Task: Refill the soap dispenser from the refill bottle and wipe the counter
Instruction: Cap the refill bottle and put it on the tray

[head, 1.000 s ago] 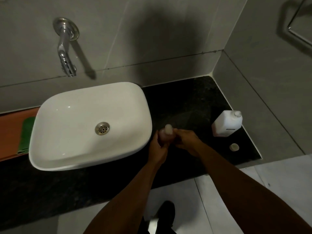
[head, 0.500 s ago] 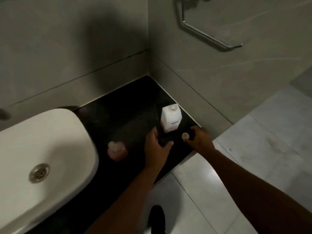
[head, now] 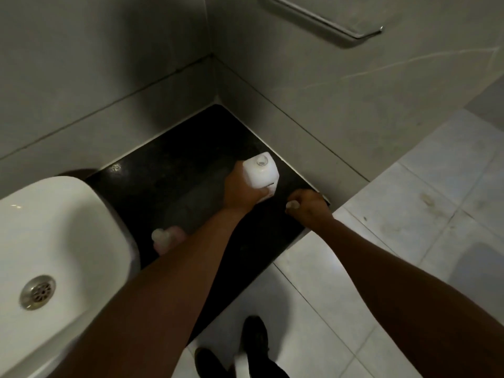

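A white square refill bottle stands uncapped near the right corner of the black counter. My left hand grips its lower side. My right hand pinches the small white cap at the counter's right edge. The pink soap dispenser with its pale pump top stands beside the basin, partly hidden behind my left forearm.
A white basin with a metal drain fills the left. Grey tiled walls meet at the corner behind the counter, and a metal towel bar hangs on the right wall. Pale floor tiles and my shoes lie below.
Both hands left the soap dispenser, which now stands on the counter. My left hand reached and took hold of the refill bottle; my right hand picked up the cap. The view swung right.
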`<act>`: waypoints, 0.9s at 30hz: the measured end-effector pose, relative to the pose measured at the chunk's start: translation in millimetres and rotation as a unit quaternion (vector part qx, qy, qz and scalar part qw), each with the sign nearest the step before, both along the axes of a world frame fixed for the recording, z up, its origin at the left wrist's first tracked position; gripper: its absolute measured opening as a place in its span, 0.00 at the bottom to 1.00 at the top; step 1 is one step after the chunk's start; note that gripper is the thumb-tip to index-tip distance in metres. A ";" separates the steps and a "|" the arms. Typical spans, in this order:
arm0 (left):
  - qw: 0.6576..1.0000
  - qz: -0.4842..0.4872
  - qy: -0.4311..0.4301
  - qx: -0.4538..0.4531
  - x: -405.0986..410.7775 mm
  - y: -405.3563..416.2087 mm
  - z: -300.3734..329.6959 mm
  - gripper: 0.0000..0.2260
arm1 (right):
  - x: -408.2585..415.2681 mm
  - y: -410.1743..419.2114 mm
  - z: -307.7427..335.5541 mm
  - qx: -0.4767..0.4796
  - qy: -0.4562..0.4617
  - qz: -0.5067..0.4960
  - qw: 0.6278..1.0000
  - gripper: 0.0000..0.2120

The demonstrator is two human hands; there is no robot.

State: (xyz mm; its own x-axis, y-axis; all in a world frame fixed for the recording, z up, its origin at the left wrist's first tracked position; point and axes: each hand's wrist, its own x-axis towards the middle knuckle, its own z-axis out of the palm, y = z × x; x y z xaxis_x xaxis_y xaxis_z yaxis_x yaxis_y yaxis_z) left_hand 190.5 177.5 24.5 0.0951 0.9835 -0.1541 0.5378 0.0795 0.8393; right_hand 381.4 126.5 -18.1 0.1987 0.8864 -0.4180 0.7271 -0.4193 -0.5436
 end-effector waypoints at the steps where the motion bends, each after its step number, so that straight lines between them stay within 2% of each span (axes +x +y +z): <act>1: 1.000 0.006 -0.007 0.005 -2.1 -1.3 0.5 0.37 | 0.5 0.2 8.5 0.003 0.026 -0.026 0.999 0.10; 3: 0.999 0.021 -0.026 0.010 -7.4 -4.0 5.9 0.37 | -1.0 0.9 33.0 0.031 0.087 -0.072 0.993 0.13; 7: 0.995 0.030 -0.085 0.033 -19.1 -6.6 36.9 0.37 | -9.2 4.5 112.9 0.175 0.215 -0.109 0.955 0.17; 9: 0.993 0.012 -0.103 0.051 -26.0 -5.7 63.5 0.37 | -13.3 8.7 163.3 0.229 0.249 -0.081 0.937 0.18; 13: 0.987 -0.046 -0.120 0.096 -39.4 -6.9 121.9 0.35 | -28.0 13.5 264.8 0.305 0.297 -0.017 0.905 0.15; 18: 0.977 -0.084 -0.102 0.169 -53.4 -12.4 192.8 0.32 | -54.4 11.2 351.6 0.384 0.249 0.105 0.883 0.13; 23: 0.965 -0.117 -0.113 0.205 -70.6 -21.3 243.6 0.25 | -66.1 4.1 388.3 0.400 0.211 0.185 0.872 0.14; 27: 0.962 -0.149 -0.097 0.206 -80.0 -26.7 260.1 0.27 | -67.2 -3.0 409.3 0.373 0.166 0.240 0.881 0.16</act>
State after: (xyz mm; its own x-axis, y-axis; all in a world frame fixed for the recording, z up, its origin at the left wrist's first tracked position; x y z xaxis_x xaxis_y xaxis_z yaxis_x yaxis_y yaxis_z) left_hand 110.6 150.8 284.6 0.3706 0.8819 0.2914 0.3160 -0.4148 0.8533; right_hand 314.2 123.5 391.2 -0.2977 0.8877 0.3512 0.4731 0.4567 -0.7534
